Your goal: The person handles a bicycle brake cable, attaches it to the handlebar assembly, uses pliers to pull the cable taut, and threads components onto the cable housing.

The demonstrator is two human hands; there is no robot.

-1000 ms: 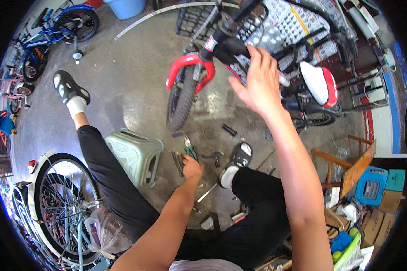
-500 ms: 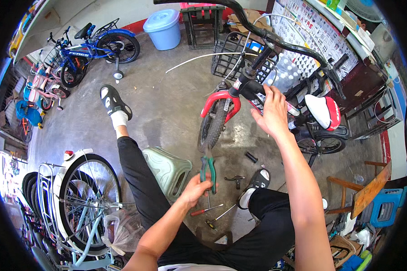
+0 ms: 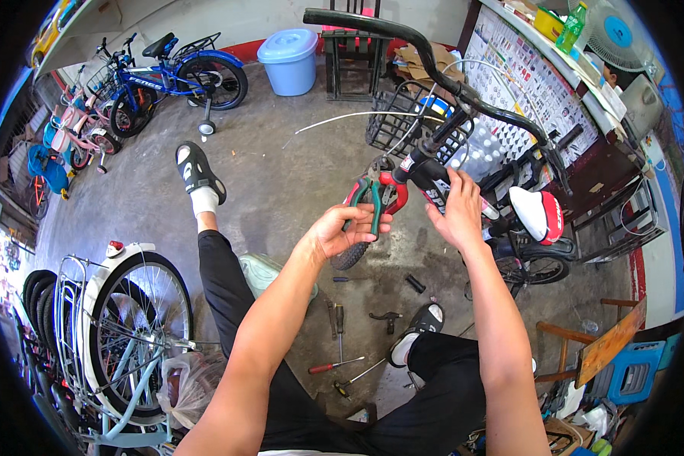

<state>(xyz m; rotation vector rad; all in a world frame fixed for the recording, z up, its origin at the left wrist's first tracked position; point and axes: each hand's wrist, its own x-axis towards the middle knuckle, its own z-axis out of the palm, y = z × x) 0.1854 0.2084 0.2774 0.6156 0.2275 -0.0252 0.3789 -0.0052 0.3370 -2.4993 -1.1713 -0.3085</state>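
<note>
Pliers (image 3: 376,207), grn-hdld, 1 pr.
L hand (image 3: 340,230) curled rnd them; R hand (image 3: 461,216) spread on bike frame (image 3: 432,181), at 2 o'clock. Advised: brace frame, grip low for leverage.

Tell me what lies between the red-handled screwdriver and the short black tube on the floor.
In the head view, a black brake lever lies between the screwdriver and the tube.

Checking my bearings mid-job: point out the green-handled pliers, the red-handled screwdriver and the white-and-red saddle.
Green-handled pliers (image 3: 376,207): head view, on one green handle.
Red-handled screwdriver (image 3: 326,368): head view, on its handle.
White-and-red saddle (image 3: 530,213): head view, on its white part.
</note>
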